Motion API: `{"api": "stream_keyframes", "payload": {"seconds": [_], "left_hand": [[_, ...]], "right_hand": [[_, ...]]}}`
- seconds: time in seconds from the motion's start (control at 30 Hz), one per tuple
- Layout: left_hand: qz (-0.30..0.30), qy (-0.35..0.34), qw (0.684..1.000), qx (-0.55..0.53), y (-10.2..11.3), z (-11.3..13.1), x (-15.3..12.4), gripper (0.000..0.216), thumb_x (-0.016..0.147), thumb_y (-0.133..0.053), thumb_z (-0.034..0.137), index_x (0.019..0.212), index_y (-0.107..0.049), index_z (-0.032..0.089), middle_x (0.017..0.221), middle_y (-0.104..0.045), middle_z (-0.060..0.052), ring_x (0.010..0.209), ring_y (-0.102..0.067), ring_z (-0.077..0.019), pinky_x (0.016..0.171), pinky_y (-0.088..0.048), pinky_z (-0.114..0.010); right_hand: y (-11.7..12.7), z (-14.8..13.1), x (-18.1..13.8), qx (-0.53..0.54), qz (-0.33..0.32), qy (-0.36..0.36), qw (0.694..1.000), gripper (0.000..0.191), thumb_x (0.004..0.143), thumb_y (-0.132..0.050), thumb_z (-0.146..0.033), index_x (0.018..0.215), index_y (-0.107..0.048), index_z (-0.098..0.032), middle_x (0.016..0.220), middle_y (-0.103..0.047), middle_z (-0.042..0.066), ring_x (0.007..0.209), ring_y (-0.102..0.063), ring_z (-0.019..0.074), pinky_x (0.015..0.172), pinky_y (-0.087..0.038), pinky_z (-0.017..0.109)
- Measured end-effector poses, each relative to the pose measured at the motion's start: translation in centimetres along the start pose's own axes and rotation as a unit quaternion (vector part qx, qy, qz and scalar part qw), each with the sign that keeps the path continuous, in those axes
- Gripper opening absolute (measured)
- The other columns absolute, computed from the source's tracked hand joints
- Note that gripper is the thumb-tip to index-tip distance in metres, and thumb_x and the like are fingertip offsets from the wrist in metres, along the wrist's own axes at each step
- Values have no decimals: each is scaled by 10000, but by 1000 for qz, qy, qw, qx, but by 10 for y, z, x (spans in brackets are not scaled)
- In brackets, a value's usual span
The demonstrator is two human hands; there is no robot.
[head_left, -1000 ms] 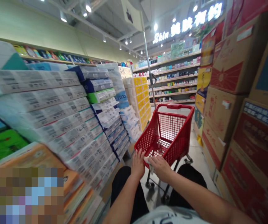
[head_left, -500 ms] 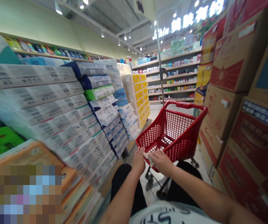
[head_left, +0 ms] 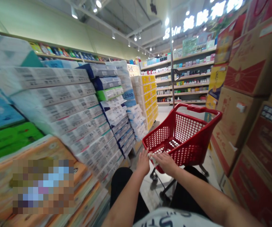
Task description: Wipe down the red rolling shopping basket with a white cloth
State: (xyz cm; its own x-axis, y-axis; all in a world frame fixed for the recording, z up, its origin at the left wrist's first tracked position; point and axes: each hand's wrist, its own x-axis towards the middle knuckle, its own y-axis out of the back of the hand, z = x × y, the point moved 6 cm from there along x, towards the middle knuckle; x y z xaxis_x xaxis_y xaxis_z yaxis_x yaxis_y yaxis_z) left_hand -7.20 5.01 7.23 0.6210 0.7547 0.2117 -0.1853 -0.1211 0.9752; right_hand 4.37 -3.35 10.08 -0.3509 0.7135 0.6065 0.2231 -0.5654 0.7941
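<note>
A red plastic shopping cart (head_left: 185, 138) stands in front of me, its handle at the far side and its low end towards me. At that low end my right hand (head_left: 166, 163) is closed on a crumpled white tissue (head_left: 153, 158), pressed against the cart's rim. My left hand (head_left: 143, 163) is right beside it, at the corner of the cart, with its fingers stretched out. I cannot make out whether the left fingertips touch the tissue or only the rim.
Stacked packs of tissue paper (head_left: 79, 104) line the left side, with orange packs (head_left: 32, 151) nearest me. Piled cardboard boxes (head_left: 245, 72) border the right, close to the cart. Shelves of small goods (head_left: 185, 75) and a metal pole (head_left: 172, 63) stand beyond the cart.
The view has turned slightly left, so the cart and stacks sit further right in the picture. Both hands stay at the cart's near rim, with the tissue still in my right hand.
</note>
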Motion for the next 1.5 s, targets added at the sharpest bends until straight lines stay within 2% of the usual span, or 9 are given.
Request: {"api": "stream_keyframes", "payload": {"seconds": [0.3, 0.5, 0.57, 0.7, 0.83, 1.0, 1.23, 1.4, 1.5], "left_hand": [[-3, 20, 1000, -21, -2, -2, -2, 742, 716, -375, -16, 1415, -424, 227, 1567, -224, -25, 1436, -209, -268, 1153, -248, -496], [-1, 23, 999, -42, -8, 10, 0, 740, 728, -398, -5, 1430, -390, 230, 1575, -199, -33, 1440, -194, -276, 1160, -232, -496], [-6, 25, 999, -47, -7, 13, 1, 726, 739, -400, -3, 1430, -390, 221, 1572, -210, -44, 1441, -189, -277, 1162, -223, -500], [-19, 27, 998, -54, -5, 16, 2, 678, 787, -397, 24, 1430, -386, 237, 1581, -182, -27, 1452, -151, -258, 1177, -183, -483], [-48, 31, 997, -55, -6, 17, 6, 648, 818, -397, 54, 1434, -375, 256, 1592, -137, 4, 1460, -103, -245, 1189, -143, -439], [-60, 46, 996, -51, -6, 21, 7, 661, 818, -397, 58, 1450, -348, 245, 1595, -121, -11, 1460, -97, -261, 1185, -146, -438], [-82, 25, 996, -27, -4, 26, 3, 725, 802, -439, 74, 1479, -273, 273, 1601, -73, -6, 1459, -102, -267, 1182, -146, -461], [-81, 37, 995, -33, -7, 23, 4, 692, 816, -416, 64, 1469, -303, 263, 1599, -94, -13, 1456, -121, -273, 1177, -164, -461], [-71, 32, 996, -38, -9, 23, 6, 692, 809, -429, 59, 1462, -315, 257, 1598, -101, -20, 1455, -125, -273, 1175, -172, -459]], "right_hand": [[-6, -3, -10, -1, 62, 29, 998, 474, 923, -482, -183, 1392, -437, -229, 1252, -582, 96, 1117, -492, 241, 1013, -315, 414], [-1, 12, -6, -2, -29, 6, 1000, 453, 907, -496, -179, 1356, -492, -242, 1160, -633, 86, 922, -568, 205, 875, -405, 360], [0, 14, -8, 0, -36, 10, 999, 465, 908, -487, -170, 1366, -483, -244, 1172, -634, 85, 963, -574, 206, 890, -411, 356], [4, 11, -22, -21, 54, 60, 996, 478, 916, -426, -125, 1382, -465, -218, 1341, -552, 74, 1267, -443, 237, 1039, -351, 403], [4, 3, -30, -58, 85, 119, 987, 441, 922, -399, -127, 1347, -507, -177, 1398, -508, 56, 1362, -346, 226, 1104, -293, 394], [-1, 3, -34, -130, 115, 87, 981, 437, 929, -430, -186, 1361, -493, -199, 1410, -501, 17, 1322, -385, 199, 1096, -247, 337], [2, 7, -34, -82, 93, 44, 991, 414, 927, -448, -194, 1333, -521, -226, 1373, -531, 52, 1153, -492, 212, 976, -367, 338], [16, 3, -24, -68, 102, 60, 991, 352, 934, -451, -178, 1262, -575, -201, 1138, -643, 74, 1077, -526, 212, 917, -411, 343], [20, 1, -24, -73, 110, 68, 989, 320, 938, -456, -176, 1224, -597, -178, 1097, -646, 78, 1095, -518, 222, 887, -417, 347]]}}
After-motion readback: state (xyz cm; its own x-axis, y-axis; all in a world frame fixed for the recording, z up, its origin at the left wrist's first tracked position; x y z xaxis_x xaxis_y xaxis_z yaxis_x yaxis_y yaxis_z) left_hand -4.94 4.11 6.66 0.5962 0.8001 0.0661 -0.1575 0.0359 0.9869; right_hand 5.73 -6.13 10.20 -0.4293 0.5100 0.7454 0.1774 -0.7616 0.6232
